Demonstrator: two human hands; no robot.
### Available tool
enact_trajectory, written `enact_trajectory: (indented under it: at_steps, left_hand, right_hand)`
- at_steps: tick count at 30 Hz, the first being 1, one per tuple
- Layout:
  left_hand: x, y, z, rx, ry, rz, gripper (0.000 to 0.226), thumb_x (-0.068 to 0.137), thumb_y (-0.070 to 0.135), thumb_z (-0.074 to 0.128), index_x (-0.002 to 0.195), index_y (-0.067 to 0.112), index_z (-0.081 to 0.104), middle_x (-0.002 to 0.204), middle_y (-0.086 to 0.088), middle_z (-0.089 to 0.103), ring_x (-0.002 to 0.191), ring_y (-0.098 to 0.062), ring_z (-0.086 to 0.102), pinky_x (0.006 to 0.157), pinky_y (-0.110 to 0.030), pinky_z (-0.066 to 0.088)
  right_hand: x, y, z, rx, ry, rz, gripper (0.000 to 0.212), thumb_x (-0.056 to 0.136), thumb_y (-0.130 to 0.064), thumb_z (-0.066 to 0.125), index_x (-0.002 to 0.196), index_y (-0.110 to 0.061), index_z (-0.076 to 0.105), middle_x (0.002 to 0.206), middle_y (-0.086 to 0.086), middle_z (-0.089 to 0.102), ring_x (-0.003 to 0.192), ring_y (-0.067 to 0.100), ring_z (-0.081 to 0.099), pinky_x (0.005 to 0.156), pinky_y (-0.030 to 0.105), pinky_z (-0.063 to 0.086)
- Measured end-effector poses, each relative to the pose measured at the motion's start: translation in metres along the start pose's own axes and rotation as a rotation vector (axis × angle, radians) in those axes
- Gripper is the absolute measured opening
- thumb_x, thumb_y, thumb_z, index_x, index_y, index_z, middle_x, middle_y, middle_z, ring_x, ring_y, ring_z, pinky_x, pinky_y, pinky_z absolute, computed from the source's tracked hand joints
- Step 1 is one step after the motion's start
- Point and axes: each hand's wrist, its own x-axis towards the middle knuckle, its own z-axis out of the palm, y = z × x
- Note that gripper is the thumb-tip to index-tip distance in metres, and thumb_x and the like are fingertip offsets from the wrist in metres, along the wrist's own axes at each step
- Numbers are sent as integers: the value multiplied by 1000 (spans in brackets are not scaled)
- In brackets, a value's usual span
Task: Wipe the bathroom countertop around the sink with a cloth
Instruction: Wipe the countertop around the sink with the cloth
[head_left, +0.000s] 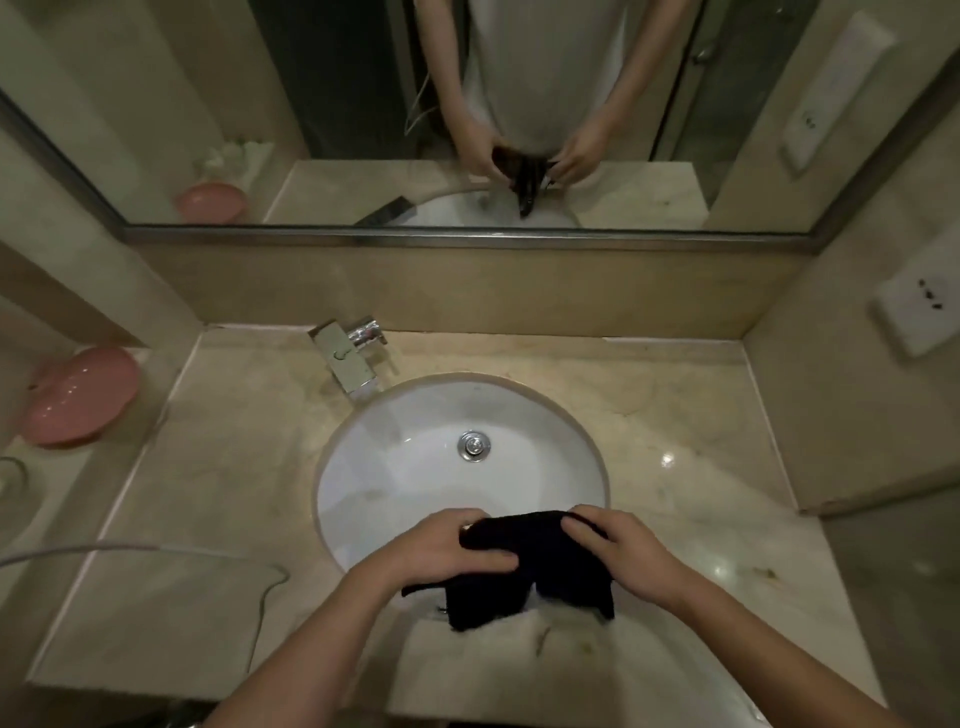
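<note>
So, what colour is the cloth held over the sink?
Black, plain, no pattern. The cloth shows best in the head view, directly rather than in the mirror.

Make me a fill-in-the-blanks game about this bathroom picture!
1. Both hands, left hand and right hand, hold a cloth whose colour is ____.
2. The cloth is held over the front of the ____.
3. The basin on the left is coloured ____.
4. The tap stands at the sink's back ____ side.

Missing words: black; sink; pink; left
</note>
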Motion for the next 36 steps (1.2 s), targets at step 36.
enact_trajectory:
  at_steps: [36]
  left_hand:
    - [174,108,184,-525,934,-387,32,103,36,34,118,24,60,110,7,64,102,-22,59,90,-37,42]
  right_hand:
    - [68,103,-176,-487,677,258,38,99,-46,43,106,-18,68,133,0,55,125,20,47,98,32,40]
